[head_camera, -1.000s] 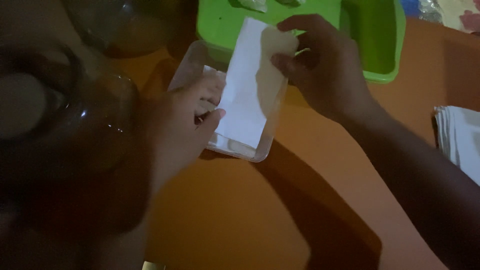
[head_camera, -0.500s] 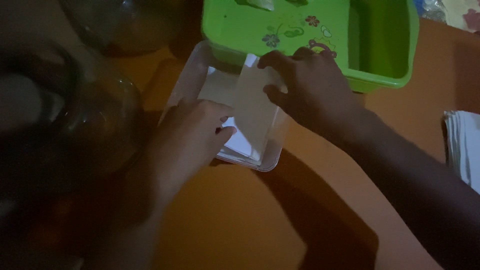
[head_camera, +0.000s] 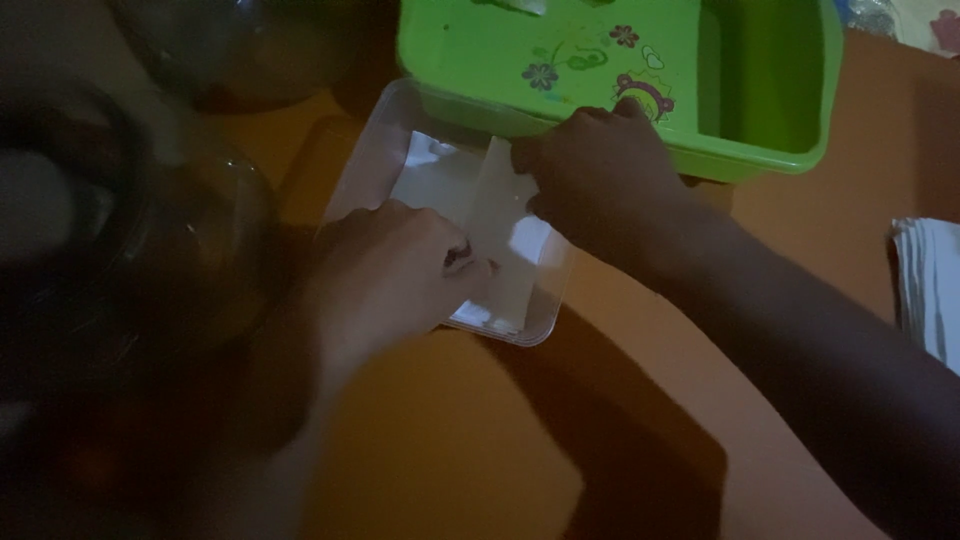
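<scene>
A clear plastic container (head_camera: 540, 310), shallow and rectangular with rounded corners, sits on the orange table (head_camera: 650, 330) toward its far edge, its far end touching the near wall of a green plastic tub (head_camera: 770, 140). Inside the container lies a white folded sheet of paper (head_camera: 500, 220), pale and flat, with a crease running lengthwise and one panel slightly raised; it covers most of the container's floor.

The left hand (head_camera: 390, 280) rests over the container's near left part, fingers curled and pressing down on the paper's near edge. The right hand (head_camera: 600, 180) comes in from the right, fingers bent and closed, pinching or pressing the paper's far right edge where the container meets the tub.

The tub bears small flower decorations on its lid-like flat part. Large clear glass jars (head_camera: 150, 250) stand along the table's left edge, dim and blurred. A stack of white folded cloths or papers (head_camera: 930, 280) lies at the right edge, well apart from the hands.
</scene>
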